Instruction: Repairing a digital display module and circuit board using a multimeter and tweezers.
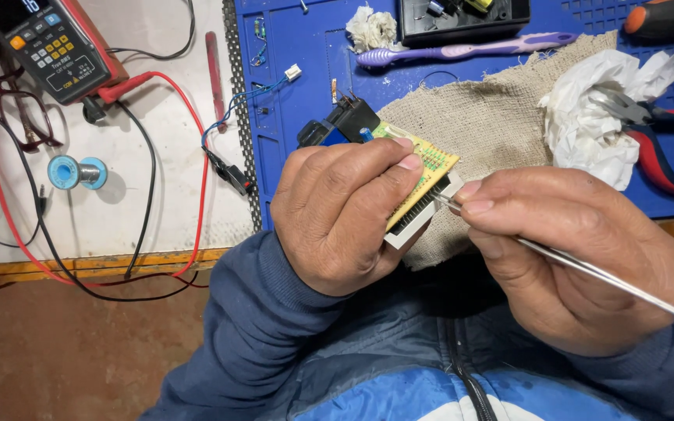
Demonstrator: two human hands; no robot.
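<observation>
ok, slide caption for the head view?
Left hand holds a yellow circuit board while right hand brings metal tweezers to its edge.

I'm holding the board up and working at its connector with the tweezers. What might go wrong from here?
1. The tweezers tip sits at the white connector; a slip might bend a contact or scratch the circuit board.
2. The left hand holds the board in mid-air, above the burlap cloth, so it may twist or drop.
3. The right hand grips the tweezers far from the tip, possibly costing control.
</observation>
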